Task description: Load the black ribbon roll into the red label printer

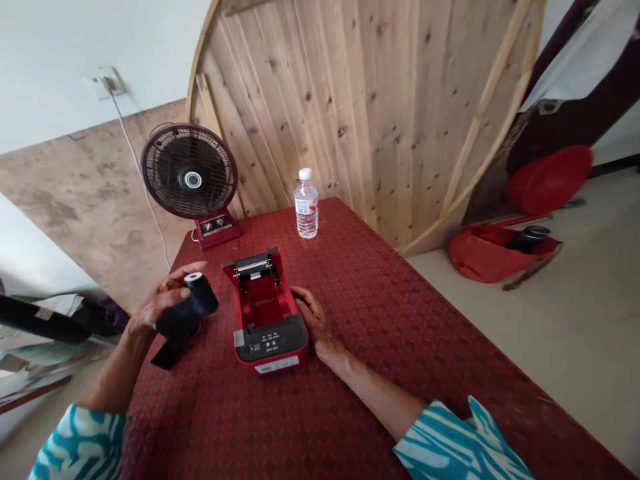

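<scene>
A small red printer [267, 313] lies on the red patterned tablecloth [400, 320] with its lid open and its paper bay empty. My left hand [160, 300] is closed around a paper roll in black wrapping [187, 313], held just left of the printer, its white end showing at the top. Against the printer's right side rests my right hand [310, 317], fingers curled on the casing.
A dark red table fan [190, 177] stands at the table's far left corner, its cord running up the wall. A clear water bottle [306, 203] stands behind the printer. A large round wooden board [370, 100] leans behind the table. Red bags [495, 253] lie on the floor at right.
</scene>
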`<action>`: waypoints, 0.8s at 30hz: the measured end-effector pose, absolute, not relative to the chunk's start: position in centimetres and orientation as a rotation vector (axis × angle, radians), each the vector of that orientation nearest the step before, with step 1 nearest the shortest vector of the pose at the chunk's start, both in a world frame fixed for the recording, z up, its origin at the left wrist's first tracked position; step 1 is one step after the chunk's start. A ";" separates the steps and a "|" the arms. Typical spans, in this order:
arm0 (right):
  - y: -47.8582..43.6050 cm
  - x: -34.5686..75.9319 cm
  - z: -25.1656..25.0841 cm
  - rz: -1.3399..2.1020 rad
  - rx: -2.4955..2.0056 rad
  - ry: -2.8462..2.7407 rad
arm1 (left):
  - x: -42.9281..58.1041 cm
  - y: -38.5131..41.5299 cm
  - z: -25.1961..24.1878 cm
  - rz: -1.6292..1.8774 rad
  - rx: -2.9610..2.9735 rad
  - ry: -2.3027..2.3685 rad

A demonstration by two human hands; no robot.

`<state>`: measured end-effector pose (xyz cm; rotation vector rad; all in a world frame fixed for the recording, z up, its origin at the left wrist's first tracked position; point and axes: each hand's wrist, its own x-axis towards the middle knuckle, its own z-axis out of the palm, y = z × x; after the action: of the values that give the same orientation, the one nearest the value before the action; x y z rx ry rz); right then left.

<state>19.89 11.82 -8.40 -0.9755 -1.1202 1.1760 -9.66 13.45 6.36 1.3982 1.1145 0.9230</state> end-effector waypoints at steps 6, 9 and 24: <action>11.7 19.8 -8.2 1.135 -0.968 -1.140 | -2.4 9.9 7.3 0.686 1.522 0.963; 11.8 19.7 -8.4 1.114 -0.958 -1.151 | 0.6 10.0 8.0 0.517 1.718 0.981; 12.5 19.6 -8.6 1.081 -0.938 -1.163 | 0.8 9.1 5.0 0.814 1.087 0.726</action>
<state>19.62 12.50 -8.58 -0.9384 -1.1635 1.0812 0.77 9.10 5.03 1.0874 0.7260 0.8135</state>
